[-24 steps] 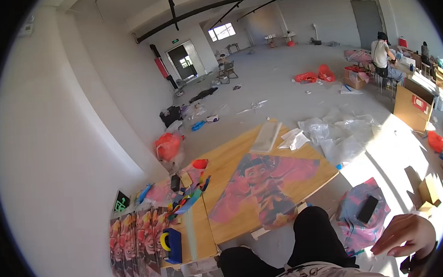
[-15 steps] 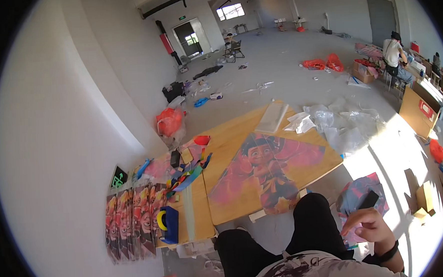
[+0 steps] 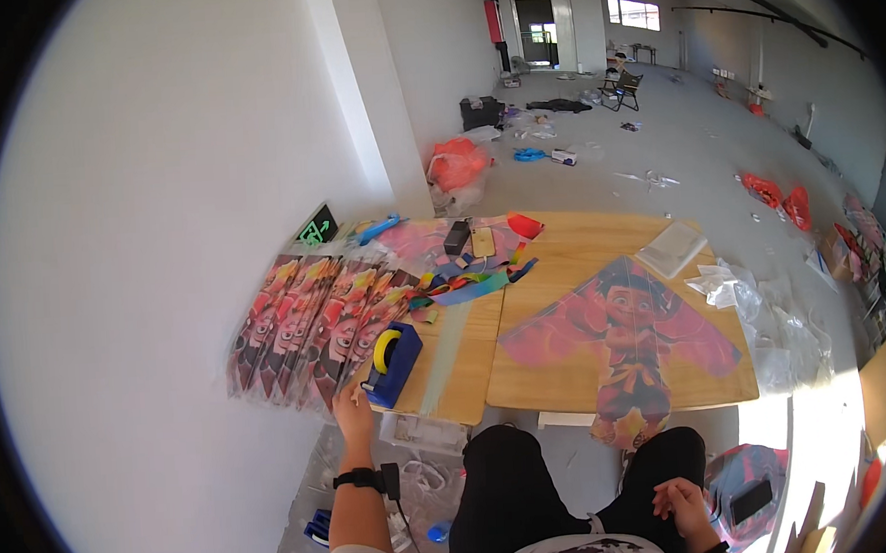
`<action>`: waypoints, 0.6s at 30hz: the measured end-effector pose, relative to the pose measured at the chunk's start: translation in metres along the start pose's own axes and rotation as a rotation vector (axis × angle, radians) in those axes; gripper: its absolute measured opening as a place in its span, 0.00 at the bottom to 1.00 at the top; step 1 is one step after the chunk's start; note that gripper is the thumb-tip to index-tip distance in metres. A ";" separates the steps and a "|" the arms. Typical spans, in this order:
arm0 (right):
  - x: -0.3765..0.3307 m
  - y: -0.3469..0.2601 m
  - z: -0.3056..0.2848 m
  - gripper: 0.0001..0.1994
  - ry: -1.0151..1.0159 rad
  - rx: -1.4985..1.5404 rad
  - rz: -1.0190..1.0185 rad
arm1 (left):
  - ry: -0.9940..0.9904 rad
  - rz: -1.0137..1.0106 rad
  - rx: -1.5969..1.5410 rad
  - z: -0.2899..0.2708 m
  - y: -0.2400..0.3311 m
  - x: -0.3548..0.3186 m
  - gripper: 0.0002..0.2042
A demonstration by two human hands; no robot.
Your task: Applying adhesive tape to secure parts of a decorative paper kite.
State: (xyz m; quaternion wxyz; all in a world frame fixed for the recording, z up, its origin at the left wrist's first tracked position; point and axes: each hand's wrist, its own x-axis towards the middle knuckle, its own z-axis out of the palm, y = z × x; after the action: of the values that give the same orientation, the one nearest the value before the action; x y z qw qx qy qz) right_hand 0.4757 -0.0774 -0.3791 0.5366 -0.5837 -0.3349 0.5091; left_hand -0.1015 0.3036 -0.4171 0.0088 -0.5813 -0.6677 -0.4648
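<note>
My left hand [image 3: 352, 413] is at the front end of a blue tape dispenser [image 3: 396, 367] that carries a yellow roll [image 3: 387, 350]. Its fingertips are drawn together by the dispenser's cutting end; whatever lies between them is too small to make out. Over my right thigh hangs my right hand [image 3: 684, 506], its fingers loosely bent and apart, with nothing visible in it. A kite [image 3: 621, 332] printed with a cartoon figure lies spread on the wooden table [image 3: 549, 386], its lower end hanging past the near edge. Several folded printed kites [image 3: 315, 328] in clear sleeves lie left of the dispenser.
Rainbow ribbons [image 3: 479, 287], a black box [image 3: 457, 238] and a phone [image 3: 483, 241] lie behind the dispenser. A clear plastic case [image 3: 672, 248] and crumpled plastic bags [image 3: 781, 329] are at the right. A dark phone [image 3: 751, 502] rests on printed fabric beside my right hand.
My view has swung left. My left hand has come up from the lower edge to the tape dispenser. My right hand has drawn in over my thigh.
</note>
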 end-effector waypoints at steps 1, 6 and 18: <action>-0.001 0.003 0.000 0.13 0.016 -0.013 0.008 | -0.002 -0.010 -0.003 0.004 -0.001 0.006 0.15; 0.001 0.008 0.002 0.14 0.137 0.086 -0.038 | -0.220 -0.010 0.027 0.029 -0.027 0.042 0.15; -0.006 0.015 -0.002 0.16 0.208 0.070 -0.050 | -0.538 -0.355 -0.007 0.044 -0.010 0.082 0.37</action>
State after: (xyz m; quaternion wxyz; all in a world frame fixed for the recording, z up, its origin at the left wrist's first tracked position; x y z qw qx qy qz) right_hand 0.4741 -0.0867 -0.3919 0.6009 -0.6058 -0.2738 0.4438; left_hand -0.1121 0.3955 -0.4029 -0.2512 -0.5578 -0.7354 -0.2913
